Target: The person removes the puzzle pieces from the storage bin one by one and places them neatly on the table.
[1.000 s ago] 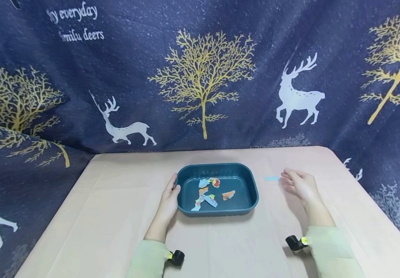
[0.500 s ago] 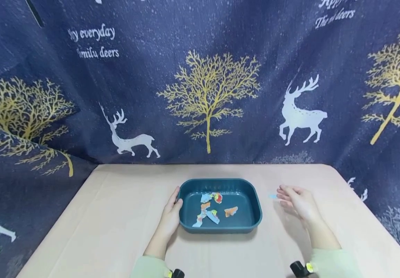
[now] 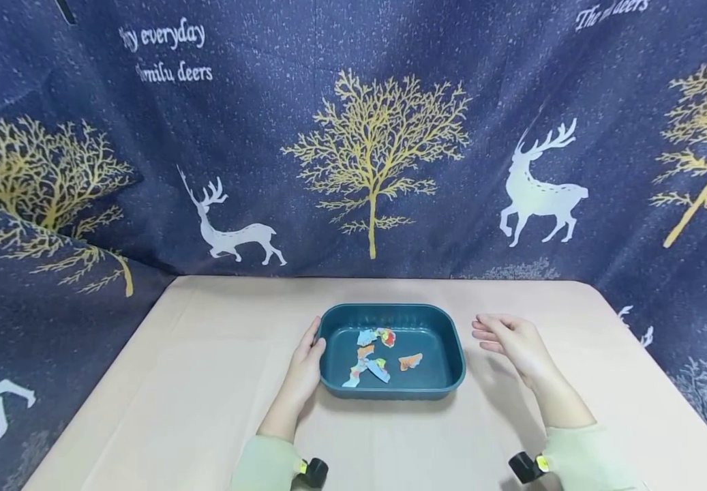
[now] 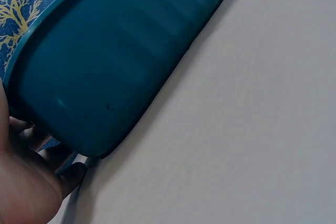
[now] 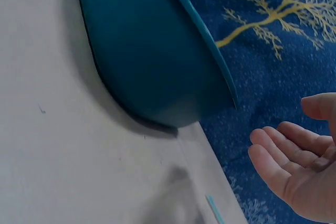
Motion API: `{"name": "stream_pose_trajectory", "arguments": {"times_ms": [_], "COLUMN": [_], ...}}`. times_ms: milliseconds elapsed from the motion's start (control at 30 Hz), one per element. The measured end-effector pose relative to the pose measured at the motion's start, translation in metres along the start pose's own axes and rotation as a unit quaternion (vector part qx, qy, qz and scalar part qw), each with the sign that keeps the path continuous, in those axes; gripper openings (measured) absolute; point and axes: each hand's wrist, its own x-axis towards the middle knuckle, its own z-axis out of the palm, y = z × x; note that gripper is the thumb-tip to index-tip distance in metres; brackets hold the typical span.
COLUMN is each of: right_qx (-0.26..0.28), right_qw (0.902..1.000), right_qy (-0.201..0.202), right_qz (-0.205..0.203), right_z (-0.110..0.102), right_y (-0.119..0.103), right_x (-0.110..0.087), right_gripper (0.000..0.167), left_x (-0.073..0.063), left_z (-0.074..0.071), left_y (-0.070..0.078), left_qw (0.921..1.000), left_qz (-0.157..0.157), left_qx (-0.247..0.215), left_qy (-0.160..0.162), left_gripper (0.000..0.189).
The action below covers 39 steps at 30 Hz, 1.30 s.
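A dark teal rectangular basin point(image 3: 393, 394) stands on the table, with several torn, coloured paper scraps point(image 3: 378, 370) lying on its floor. My left hand point(image 3: 302, 372) grips the basin's left end, thumb near the rim and fingers along the outer wall. In the left wrist view, the fingers point(image 4: 56, 157) of that hand curl at the basin's corner. Held over the table just right of the basin, my right hand point(image 3: 515, 344) has relaxed, slightly bent fingers and nothing in them. A thin light blue strip point(image 5: 214, 209) lies on the table below it; the head view has it hidden behind the hand.
A cream cloth covers the table point(image 3: 218, 382). Behind it hangs a dark blue curtain point(image 3: 328, 170) printed with gold trees and white deer. A small black camera sits at each light green sleeve point(image 3: 267, 464).
My right hand has moved left toward the basin, passing over the blue strip, which it now covers in the head view. The head view has shifted slightly. My left hand keeps its grip.
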Motion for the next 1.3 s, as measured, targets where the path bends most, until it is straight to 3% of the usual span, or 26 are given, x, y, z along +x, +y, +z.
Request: {"name": "stream_pose_trajectory", "arguments": {"times_ms": [267, 467, 833, 1000, 1167, 1300], "right_qx": [0.008, 0.003, -0.087, -0.151, -0.237, -0.276], "right_qw": [0.9996, 0.9989, 0.9904, 0.9778, 0.9538, 0.9377], "right_qy": [-0.02, -0.041, -0.101, -0.127, -0.145, -0.174], "right_qz": [-0.019, -0.025, -0.038, -0.07, -0.115, -0.119], "right_z": [0.013, 0.026, 0.052, 0.065, 0.079, 0.087], "right_y": [-0.012, -0.021, -0.029, -0.026, -0.022, -0.018], "right_x": [0.002, 0.004, 0.009, 0.015, 0.022, 0.027], "right_gripper": [0.058, 0.055, 0.048, 0.042, 0.028, 0.023], "left_x": [-0.002, 0.003, 0.002, 0.003, 0.003, 0.003], "left_z": [-0.001, -0.001, 0.001, 0.002, 0.001, 0.001], "left_y": [0.01, 0.001, 0.003, 0.004, 0.004, 0.003], "left_qw": [0.9999, 0.9999, 1.0, 0.9999, 0.9999, 0.9999], "left_qz": [-0.01, -0.006, -0.002, -0.004, -0.001, -0.005], "left_qx": [-0.009, -0.008, -0.006, -0.009, -0.012, -0.014], "left_qy": [-0.008, -0.007, 0.002, 0.002, 0.003, 0.004], "left_gripper": [0.051, 0.051, 0.051, 0.051, 0.051, 0.051]}}
